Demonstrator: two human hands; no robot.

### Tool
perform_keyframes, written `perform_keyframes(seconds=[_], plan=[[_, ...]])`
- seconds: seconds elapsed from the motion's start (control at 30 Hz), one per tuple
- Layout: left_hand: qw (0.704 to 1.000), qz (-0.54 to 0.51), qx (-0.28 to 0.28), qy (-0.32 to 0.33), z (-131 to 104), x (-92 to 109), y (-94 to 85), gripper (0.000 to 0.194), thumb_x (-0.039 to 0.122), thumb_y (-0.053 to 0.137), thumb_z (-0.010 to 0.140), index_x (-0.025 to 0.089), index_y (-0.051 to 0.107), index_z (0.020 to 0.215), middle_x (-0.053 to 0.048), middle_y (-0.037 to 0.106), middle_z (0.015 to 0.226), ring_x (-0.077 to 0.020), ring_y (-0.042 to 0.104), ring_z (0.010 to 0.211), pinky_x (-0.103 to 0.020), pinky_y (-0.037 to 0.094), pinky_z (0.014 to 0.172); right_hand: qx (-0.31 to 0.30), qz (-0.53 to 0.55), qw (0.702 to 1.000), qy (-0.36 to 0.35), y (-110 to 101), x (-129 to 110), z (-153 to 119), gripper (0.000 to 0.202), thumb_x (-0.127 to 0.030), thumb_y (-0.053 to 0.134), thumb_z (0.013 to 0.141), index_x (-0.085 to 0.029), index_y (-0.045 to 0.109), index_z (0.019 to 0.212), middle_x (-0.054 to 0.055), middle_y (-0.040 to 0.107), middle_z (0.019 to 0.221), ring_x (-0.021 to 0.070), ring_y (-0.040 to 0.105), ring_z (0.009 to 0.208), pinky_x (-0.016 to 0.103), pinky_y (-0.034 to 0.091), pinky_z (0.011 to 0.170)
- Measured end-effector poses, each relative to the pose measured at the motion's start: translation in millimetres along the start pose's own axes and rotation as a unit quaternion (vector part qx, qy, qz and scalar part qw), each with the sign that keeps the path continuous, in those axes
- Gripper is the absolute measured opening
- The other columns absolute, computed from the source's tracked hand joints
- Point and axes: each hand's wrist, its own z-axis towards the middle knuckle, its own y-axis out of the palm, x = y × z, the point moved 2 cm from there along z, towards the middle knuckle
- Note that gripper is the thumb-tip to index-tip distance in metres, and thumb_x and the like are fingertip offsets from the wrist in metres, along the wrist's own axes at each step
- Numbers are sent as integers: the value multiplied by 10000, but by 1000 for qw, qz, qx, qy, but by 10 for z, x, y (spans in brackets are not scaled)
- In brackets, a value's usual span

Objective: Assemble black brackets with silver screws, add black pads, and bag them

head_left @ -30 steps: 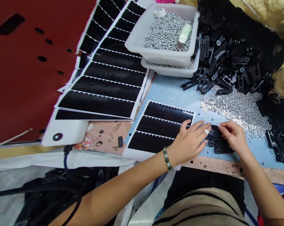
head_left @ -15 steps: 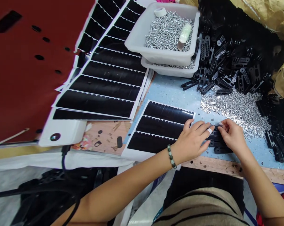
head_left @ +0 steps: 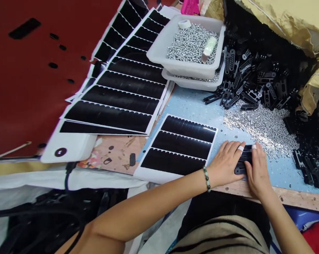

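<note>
A small row of black plastic link pieces (head_left: pixel 244 159) lies side by side near the table's front edge, held between my two hands. My left hand (head_left: pixel 226 164) cups the row's left ends, fingers at its far side and thumb at its near side; white tape wraps one finger. On the right, my right hand (head_left: pixel 259 171) holds the other ends, its fingers stretched along them and its thumb over the pieces; a fingertip is also taped white. The hands hide both ends of the row. Just left lies a sheet of black scallop-edged stickers (head_left: pixel 181 146).
Loose screws and nuts (head_left: pixel 270 130) spread behind my right hand, before a heap of black plastic parts (head_left: pixel 254 81). Stacked white tubs (head_left: pixel 185 65) hold screws. Larger sticker sheets (head_left: pixel 117 102) lie at the left beside a white device (head_left: pixel 69 148). More black parts (head_left: pixel 311 169) lie right.
My right hand has gone from pinching at the row's far side to lying along its right ends. My left hand has shifted right and off the sticker sheet, around the left ends.
</note>
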Motion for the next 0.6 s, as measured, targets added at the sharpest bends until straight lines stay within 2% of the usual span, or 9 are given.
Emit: perform_keyframes(seconds=[0.1,0.17,0.27,0.37,0.43,0.6], plan=[[1000,-2,7,-11,19,23,43,734,335,621,683,76,374,1323,-183,461,1281,-330,410,1213,-505,278,1081,-40,-41,997,-61,66,-51,26,529,-251,361,942,-195,249,1456,150,375,1466,280,253,1400,625,163,1092],[1000,-6,10,-13,26,29,44,721,318,606,671,84,383,1315,-180,456,1278,-334,409,1203,-505,284,1073,-42,-53,996,-66,75,-50,40,528,-246,365,941,-191,261,1456,139,380,1466,266,258,1400,600,142,1108],[1000,-6,9,-16,22,40,30,709,325,601,682,87,385,1314,-181,453,1282,-338,410,1197,-505,284,1065,-16,-50,998,-29,81,-20,42,538,-227,344,948,-205,219,1472,127,371,1473,261,234,1410,602,157,1108],[1000,-2,0,-20,-7,58,27,698,325,609,704,72,384,1315,-183,467,1277,-325,411,1203,-488,270,1074,21,-6,1000,-1,86,20,37,587,-242,351,950,-192,128,1491,143,259,1522,280,145,1432,602,236,1090],[1000,-1,-6,-30,-32,63,32,739,349,624,708,81,354,1341,-176,460,1298,-320,404,1218,-492,248,1083,27,34,999,-10,85,41,30,602,-242,355,948,-197,102,1493,141,202,1541,281,123,1435,587,285,1081],[999,-13,-21,-42,-27,80,2,915,461,648,674,112,237,1413,-182,393,1374,-333,342,1288,-521,184,1102,10,107,991,-77,44,53,-18,571,-216,339,948,-236,134,1481,141,256,1522,270,247,1405,604,290,1076]])
